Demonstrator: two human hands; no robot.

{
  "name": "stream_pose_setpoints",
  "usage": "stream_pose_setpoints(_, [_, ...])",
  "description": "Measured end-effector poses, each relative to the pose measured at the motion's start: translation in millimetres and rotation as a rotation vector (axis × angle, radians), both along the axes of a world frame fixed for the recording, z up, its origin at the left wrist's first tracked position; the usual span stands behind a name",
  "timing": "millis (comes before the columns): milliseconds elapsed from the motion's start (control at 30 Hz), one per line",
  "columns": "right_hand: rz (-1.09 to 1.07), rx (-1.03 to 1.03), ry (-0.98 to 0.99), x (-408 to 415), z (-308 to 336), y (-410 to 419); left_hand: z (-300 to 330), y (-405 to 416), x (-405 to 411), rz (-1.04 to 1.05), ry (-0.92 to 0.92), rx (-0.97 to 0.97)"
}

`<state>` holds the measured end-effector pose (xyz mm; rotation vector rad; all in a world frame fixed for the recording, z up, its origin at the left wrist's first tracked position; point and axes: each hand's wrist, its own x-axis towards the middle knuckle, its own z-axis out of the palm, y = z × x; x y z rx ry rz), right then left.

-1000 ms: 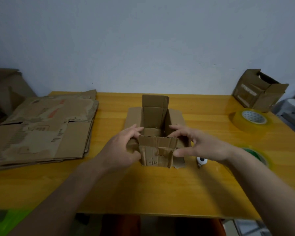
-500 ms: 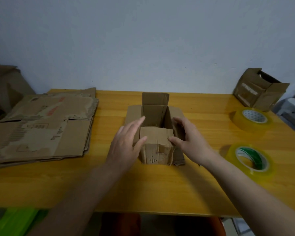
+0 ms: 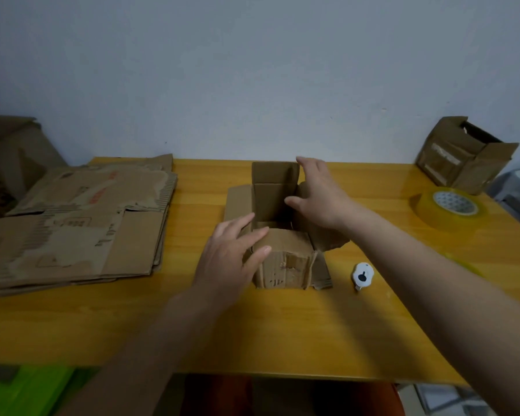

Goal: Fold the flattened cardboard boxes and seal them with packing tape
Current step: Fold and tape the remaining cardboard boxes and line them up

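Observation:
A small worn cardboard box [image 3: 282, 259] stands open-topped in the middle of the yellow table [image 3: 282, 325]. Its near flap is folded inward and the far flap [image 3: 275, 172] stands upright. My left hand [image 3: 234, 259] lies flat on the near flap and left edge, fingers spread. My right hand [image 3: 318, 193] hovers over the box's right side, fingers apart and reaching toward the far flap, holding nothing. A stack of flattened cardboard boxes [image 3: 72, 226] lies at the left. A yellowish tape roll [image 3: 451, 207] sits at the right.
A folded, taped box [image 3: 466, 154] stands at the back right corner by the wall. A small white round cutter [image 3: 362, 276] lies just right of the open box. More cardboard [image 3: 9, 157] leans off the table's left. Something green [image 3: 27, 388] sits below the front edge.
My right hand let go of the near flap and moved up and away toward the far flap. My left hand stayed pressing the folded near flap. The white cutter is uncovered again.

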<state>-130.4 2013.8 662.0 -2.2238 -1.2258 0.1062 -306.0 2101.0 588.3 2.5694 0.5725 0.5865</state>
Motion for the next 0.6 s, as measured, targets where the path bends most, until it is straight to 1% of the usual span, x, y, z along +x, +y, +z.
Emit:
stream_pose_setpoints(167, [0.056, -0.087, -0.036, 15, 3, 16, -1, 0, 1, 0.002, 0.001, 0.009])
stream_pose_setpoints(267, [0.118, -0.149, -0.137, 14, 5, 10, -2, 1, 1, 0.002, -0.01, -0.01])
stream_pose_setpoints(333, [0.158, -0.233, -0.2, 8, 7, 3, -3, 2, 2, 0.015, -0.022, -0.014])
stream_pose_setpoints(467, [0.209, -0.491, -0.342, 1, 1, -6, -7, 1, 4, 0.02, -0.047, 0.014])
stream_pose_setpoints(600, [0.19, -0.584, -0.336, 1, -7, -7, -6, -3, 4, 0.028, -0.068, 0.013])
